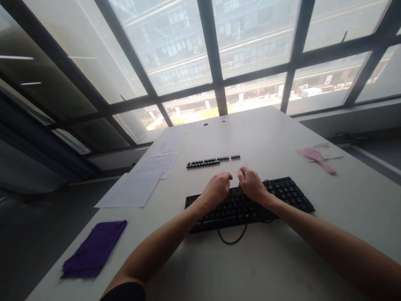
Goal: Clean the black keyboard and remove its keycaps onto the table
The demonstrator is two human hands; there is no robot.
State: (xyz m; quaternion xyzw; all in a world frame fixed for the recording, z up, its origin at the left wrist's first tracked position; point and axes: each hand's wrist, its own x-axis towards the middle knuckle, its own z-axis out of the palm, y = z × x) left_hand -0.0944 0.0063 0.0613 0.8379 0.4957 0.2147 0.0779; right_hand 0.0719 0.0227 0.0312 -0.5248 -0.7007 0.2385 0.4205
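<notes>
Measured from the middle of the keyboard, with 12 o'clock toward the windows, both hands sit over its far edge, close together but apart. The keyboard is a long black slab of plastic, lying flat on the bench, its keys small squares set in tight rows.

The right hand, toward 12 o'clock, pinches a tool between its fingers; thin, pale wire-like prongs stick up past the knuckles (too fine and blurred to make out fully). The left hand, toward 11 o'clock, is curled with its fingers bent inward; I cannot tell whether they pinch anything.

At 11 o'clock, beyond the hands, lie the keycaps, black blocks lined up in two rows, the farther one running on to the right with small gaps. A thin black cable bows out in a smooth loop at 7 o'clock.

At 2 o'clock a pink brush, with an oval, raised-patterned head and a tapering handle, rests partly on a crinkled clear bag. Flat white papers overlap near 9 to 10 o'clock. At 8 o'clock lies a purple cloth, soft and folded into a rough rectangle (its lower edges show layers). The bench itself is smooth, white and matte.
</notes>
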